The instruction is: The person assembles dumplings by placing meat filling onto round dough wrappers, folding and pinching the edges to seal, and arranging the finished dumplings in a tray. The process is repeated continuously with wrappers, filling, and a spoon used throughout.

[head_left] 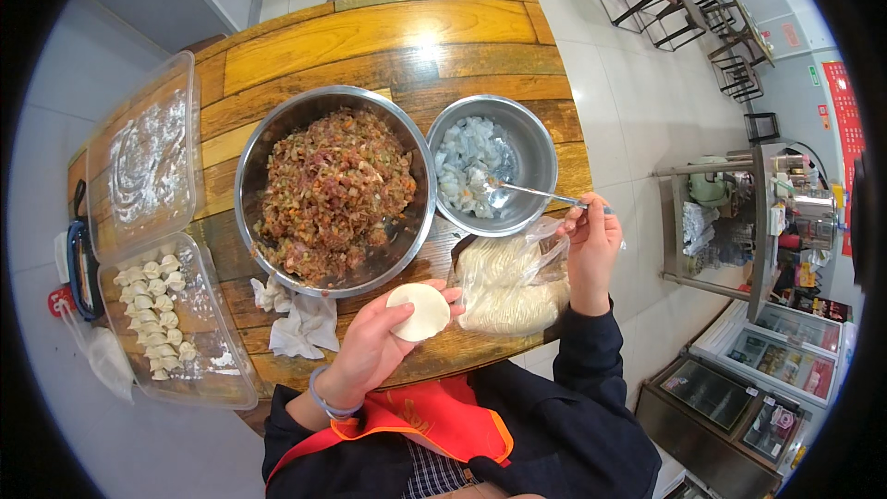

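Note:
A round dumpling wrapper (418, 312) lies on the fingers of my left hand (378, 333), its edge under my thumb. My right hand (594, 239) grips the handle of a thin metal utensil (547, 194), whose tip is in the peeled shrimp (471, 163) inside a small steel bowl (547, 163). Left of that, a large steel bowl (244, 184) holds minced filling with vegetable bits (339, 187). Stacked wrappers (513, 291) in a clear plastic bag lie between my hands, below the small bowl. Formed dumplings (156, 312) stand in rows in a clear plastic container (229, 360) at far left.
A flour-dusted clear lid (149, 159) lies beyond the container on the wooden table (388, 34). Crumpled tissues (305, 326) are below the large bowl. A blue-edged dark object (83, 270) is at the left table edge. Stools, a cart and glass-topped freezers stand off to the right.

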Available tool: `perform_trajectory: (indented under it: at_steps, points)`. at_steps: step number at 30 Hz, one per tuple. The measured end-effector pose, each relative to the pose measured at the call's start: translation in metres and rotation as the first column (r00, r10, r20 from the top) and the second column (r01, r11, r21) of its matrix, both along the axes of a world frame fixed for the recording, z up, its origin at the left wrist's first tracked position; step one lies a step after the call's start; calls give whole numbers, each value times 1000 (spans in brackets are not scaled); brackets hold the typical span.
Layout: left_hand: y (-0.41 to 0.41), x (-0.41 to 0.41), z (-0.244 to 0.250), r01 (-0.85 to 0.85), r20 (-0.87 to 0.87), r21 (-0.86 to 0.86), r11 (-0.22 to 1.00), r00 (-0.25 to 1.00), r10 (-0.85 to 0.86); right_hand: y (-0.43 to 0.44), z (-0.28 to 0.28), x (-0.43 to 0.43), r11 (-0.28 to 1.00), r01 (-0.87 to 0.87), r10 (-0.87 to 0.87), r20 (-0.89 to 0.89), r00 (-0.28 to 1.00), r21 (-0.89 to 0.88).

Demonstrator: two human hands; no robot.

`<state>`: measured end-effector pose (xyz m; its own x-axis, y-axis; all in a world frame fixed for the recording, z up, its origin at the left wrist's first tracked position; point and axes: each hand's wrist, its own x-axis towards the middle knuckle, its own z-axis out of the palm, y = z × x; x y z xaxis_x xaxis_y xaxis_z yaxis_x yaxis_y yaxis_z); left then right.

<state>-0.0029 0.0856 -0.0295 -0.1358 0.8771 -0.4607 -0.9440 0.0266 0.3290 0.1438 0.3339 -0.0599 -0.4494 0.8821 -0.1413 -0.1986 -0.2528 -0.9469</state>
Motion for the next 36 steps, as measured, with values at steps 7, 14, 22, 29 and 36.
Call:
perform_trajectory:
  at_steps: [7,14,22,29,36]
  points:
    - [22,-2,11,-75,2,35,997,997,75,-14,35,15,1000,-1,-2,-118,993,-19]
    - [35,-4,25,-251,144,173,952,963,228,-68,79,24,477,-261,310,117,944,839]
    - [21,-8,28,-322,137,127,938,943,305,-86,98,21,-52,-344,475,326,817,938]
    - [9,-9,24,-358,249,148,922,915,316,-100,103,17,-113,-374,469,382,797,920]
    - [-4,-12,14,-436,246,237,868,891,381,-119,98,12,-19,-341,320,328,889,940]
